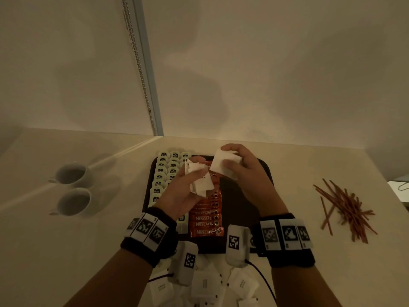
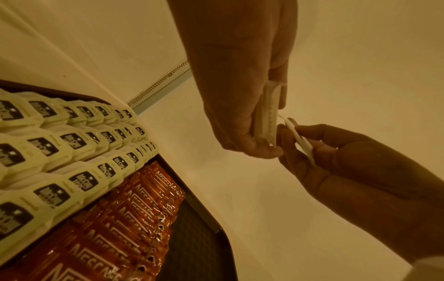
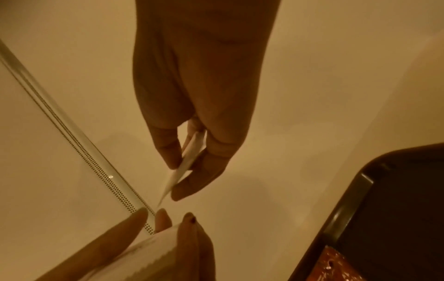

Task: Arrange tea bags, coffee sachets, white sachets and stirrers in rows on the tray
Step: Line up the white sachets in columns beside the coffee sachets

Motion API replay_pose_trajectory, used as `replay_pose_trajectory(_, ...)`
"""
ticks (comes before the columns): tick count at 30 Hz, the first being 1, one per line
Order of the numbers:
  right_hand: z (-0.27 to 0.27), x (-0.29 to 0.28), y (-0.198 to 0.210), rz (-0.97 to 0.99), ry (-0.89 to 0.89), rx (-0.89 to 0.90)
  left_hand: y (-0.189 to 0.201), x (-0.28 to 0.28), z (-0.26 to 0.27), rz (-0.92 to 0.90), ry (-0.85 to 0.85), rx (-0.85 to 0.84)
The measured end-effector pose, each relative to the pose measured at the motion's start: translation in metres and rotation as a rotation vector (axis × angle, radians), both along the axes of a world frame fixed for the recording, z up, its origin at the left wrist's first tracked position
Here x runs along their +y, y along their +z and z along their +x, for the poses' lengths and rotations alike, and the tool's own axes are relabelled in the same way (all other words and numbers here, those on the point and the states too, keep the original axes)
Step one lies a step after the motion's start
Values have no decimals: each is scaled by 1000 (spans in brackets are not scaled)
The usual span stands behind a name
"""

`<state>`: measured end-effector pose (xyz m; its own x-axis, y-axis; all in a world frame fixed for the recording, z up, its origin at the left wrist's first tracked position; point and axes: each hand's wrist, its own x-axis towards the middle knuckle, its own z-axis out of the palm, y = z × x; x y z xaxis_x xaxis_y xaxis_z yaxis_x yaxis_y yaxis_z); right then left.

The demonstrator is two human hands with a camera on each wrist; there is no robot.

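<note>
Above the tray [image 1: 263,171], near its middle, both hands are raised with white sachets in them. A loose, fanned bundle of white sachets [image 1: 199,180] is gripped by the left hand [image 1: 181,196], thumb curled over the top; in the left wrist view they are seen edge-on, stacked between thumb and fingers. A second, smaller lot [image 1: 223,166] is pinched by the right hand [image 1: 250,178], apparently one or two sachets; the exact count cannot be told. The two lots are just beside each other, perhaps touching at a corner.

On the tray, along its left side, tea bags [image 1: 161,173] are already laid in overlapped rows. Just right of them, down the tray's middle, a row of coffee sachets [image 1: 207,218] is laid. The right part of the tray is bare dark surface. Off the tray, below its near edge, more white sachets [image 1: 203,284] lie scattered. Well to the right of the tray, the stirrers [image 1: 347,209] lie in an untidy heap. Two cups [image 1: 73,189] stand to the left of the tray.

Step in hand, as judged: the white sachet row, third of four; sachets are being squared or passed between hands before laying. Tea and coffee are judged done; stirrers untouched.

Next move, as judged: sachets are to be laid one at a time on the bare part just right of the coffee row, overlapped evenly. The sachets are thin and slippery, so a single one must be peeled cleanly from the bundle.
</note>
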<state>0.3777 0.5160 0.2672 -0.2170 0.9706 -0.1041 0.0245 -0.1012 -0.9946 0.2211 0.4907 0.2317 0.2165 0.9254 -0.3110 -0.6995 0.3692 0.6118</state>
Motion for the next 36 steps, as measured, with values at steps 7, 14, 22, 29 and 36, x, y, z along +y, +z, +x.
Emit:
replay_pose_trajectory(7, 1, -3, -14, -129, -34, 156, -5, -3, -6, -73, 52, -102)
replay_pose_trajectory(14, 27, 25, -61, -342, -226, 184, -24, -2, -24, -180, 116, -104)
replay_pose_trajectory(22, 50, 99, -123, -305, -328, -297, -31, 10, -37, -184, 126, 50)
replay_pose_trajectory(29, 42, 128, -152, -361, -300, -400, -32, 17, -37, -224, 190, 64)
replay_pose_trajectory(36, 38, 135, -159, -270, -355, -540, -34, 20, -36, -250, 176, 94)
